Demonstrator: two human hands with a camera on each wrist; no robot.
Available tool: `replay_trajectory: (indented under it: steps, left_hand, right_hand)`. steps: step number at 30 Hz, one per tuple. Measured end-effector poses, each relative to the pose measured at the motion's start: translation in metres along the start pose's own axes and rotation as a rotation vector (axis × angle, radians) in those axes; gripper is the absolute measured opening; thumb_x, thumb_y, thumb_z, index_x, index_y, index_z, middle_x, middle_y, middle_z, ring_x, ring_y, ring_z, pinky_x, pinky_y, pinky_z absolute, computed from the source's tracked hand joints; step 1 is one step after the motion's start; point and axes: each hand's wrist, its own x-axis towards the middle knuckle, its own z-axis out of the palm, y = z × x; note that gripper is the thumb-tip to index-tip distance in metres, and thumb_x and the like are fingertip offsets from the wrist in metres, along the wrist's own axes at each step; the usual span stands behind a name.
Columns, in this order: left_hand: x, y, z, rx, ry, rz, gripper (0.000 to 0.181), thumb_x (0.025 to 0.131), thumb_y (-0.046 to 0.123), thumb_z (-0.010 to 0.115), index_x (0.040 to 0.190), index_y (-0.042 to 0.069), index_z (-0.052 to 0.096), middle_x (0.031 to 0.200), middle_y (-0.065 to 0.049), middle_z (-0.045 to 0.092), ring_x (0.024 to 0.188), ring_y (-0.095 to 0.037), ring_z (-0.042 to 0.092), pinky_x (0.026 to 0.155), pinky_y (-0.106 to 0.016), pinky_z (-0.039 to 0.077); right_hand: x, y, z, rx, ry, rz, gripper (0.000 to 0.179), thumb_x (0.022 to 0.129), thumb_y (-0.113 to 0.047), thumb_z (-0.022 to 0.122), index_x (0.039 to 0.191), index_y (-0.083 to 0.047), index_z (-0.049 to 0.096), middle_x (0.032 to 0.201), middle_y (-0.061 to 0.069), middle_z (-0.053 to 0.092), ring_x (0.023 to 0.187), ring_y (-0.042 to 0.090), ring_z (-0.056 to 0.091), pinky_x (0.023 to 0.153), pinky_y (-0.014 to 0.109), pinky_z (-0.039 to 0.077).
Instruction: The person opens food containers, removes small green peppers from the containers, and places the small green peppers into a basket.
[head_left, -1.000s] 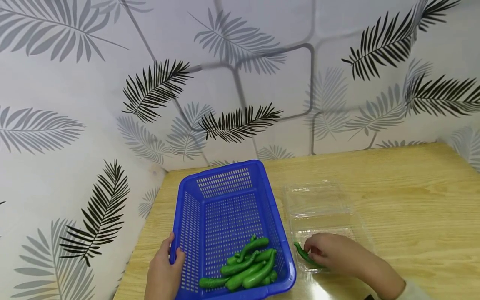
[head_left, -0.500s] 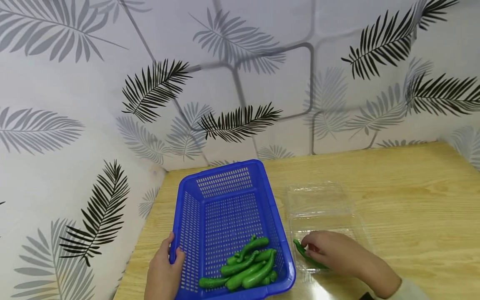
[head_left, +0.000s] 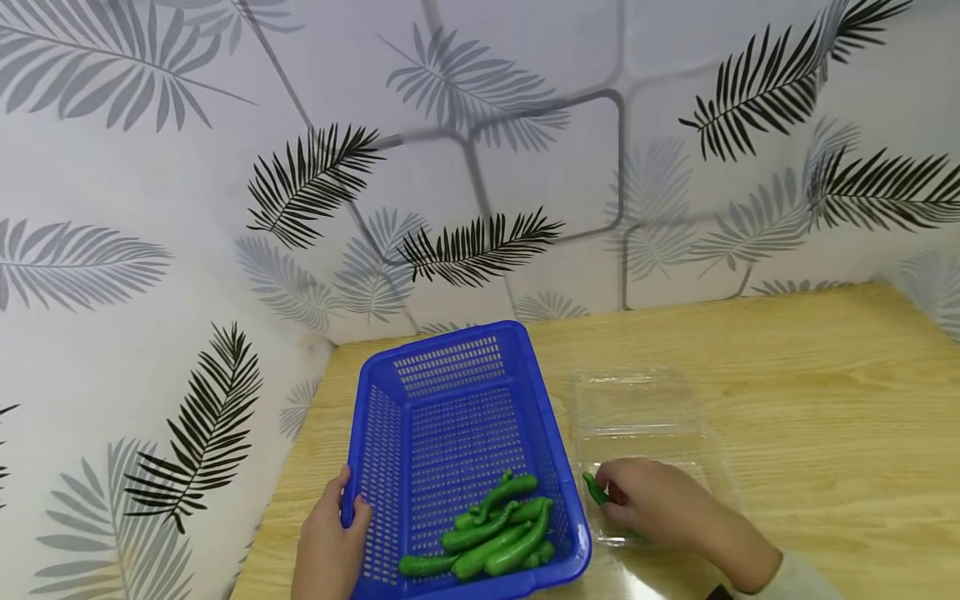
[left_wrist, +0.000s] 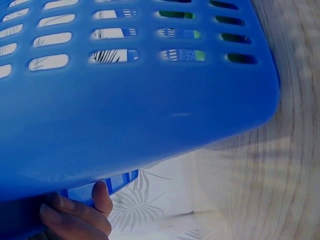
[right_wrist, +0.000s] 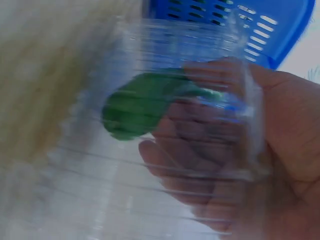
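Note:
My left hand grips the left rim of a blue perforated plastic basket, its thumb over the inner side. In the left wrist view, curled fingers lie at the basket's rim. Several curved green peppers are heaped in the basket's near end. My right hand reaches into a clear plastic box on the right and pinches one green pepper. Through the box wall in the right wrist view, the blurred pepper's thick end sticks out past the fingers.
Basket and box stand side by side on a wood-grain table. The box's hinged lid lies back, away from me. Behind the table hangs a pale backdrop with leaf prints, and it continues along the left side.
My right hand has shifted slightly left and up inside the box. Less of the pepper shows past the fingers. My left hand and the basket have stayed in place.

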Motion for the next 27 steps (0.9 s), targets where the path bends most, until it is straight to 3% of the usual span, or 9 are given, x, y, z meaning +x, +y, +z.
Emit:
replay_trajectory:
  steps: [8, 11, 15, 20, 27]
  left_hand:
    - [0.0, -0.001, 0.002, -0.003, 0.003, 0.01, 0.051, 0.089, 0.019, 0.048, 0.138, 0.003, 0.042, 0.108, -0.02, 0.064, 0.096, -0.033, 0.062, 0.084, -0.053, 0.045]
    - [0.001, -0.001, 0.002, -0.001, -0.001, 0.003, 0.051, 0.089, 0.018, 0.048, 0.138, 0.003, 0.041, 0.109, -0.02, 0.064, 0.097, -0.034, 0.062, 0.084, -0.053, 0.046]
    - [0.001, -0.002, 0.003, -0.003, -0.006, -0.002, 0.052, 0.09, 0.018, 0.048, 0.138, 0.003, 0.041, 0.109, -0.021, 0.063, 0.096, -0.034, 0.062, 0.084, -0.054, 0.045]
    - [0.002, -0.002, 0.003, -0.005, -0.002, 0.009, 0.051, 0.09, 0.018, 0.048, 0.138, 0.002, 0.041, 0.113, -0.022, 0.062, 0.102, -0.037, 0.059, 0.086, -0.055, 0.044]
    - [0.002, -0.002, 0.002, -0.011, -0.003, 0.004, 0.052, 0.089, 0.017, 0.048, 0.138, 0.002, 0.041, 0.113, -0.022, 0.062, 0.102, -0.037, 0.059, 0.086, -0.055, 0.044]
  right_hand:
    - [0.003, -0.025, -0.031, -0.078, 0.17, 0.03, 0.009, 0.08, -0.02, 0.066, 0.085, -0.022, 0.059, 0.075, -0.016, 0.051, 0.066, 0.002, 0.048, 0.055, 0.023, 0.042]
    - [0.004, -0.039, -0.036, -0.093, 0.235, -0.045, 0.013, 0.081, -0.02, 0.066, 0.094, -0.019, 0.063, 0.084, -0.014, 0.056, 0.074, 0.003, 0.052, 0.06, 0.023, 0.047]
    - [0.009, -0.055, -0.032, -0.078, 0.25, -0.223, 0.021, 0.082, -0.02, 0.066, 0.103, -0.017, 0.066, 0.094, -0.01, 0.059, 0.081, 0.003, 0.054, 0.065, 0.021, 0.048]
    - [0.018, -0.068, -0.023, -0.105, 0.282, -0.42, 0.024, 0.078, -0.018, 0.07, 0.102, -0.017, 0.067, 0.09, -0.01, 0.056, 0.076, 0.002, 0.05, 0.064, 0.018, 0.045]
    - [0.028, -0.077, -0.008, -0.179, 0.258, -0.509, 0.023, 0.078, -0.022, 0.072, 0.1, -0.016, 0.068, 0.089, -0.009, 0.058, 0.079, 0.006, 0.052, 0.068, 0.022, 0.046]
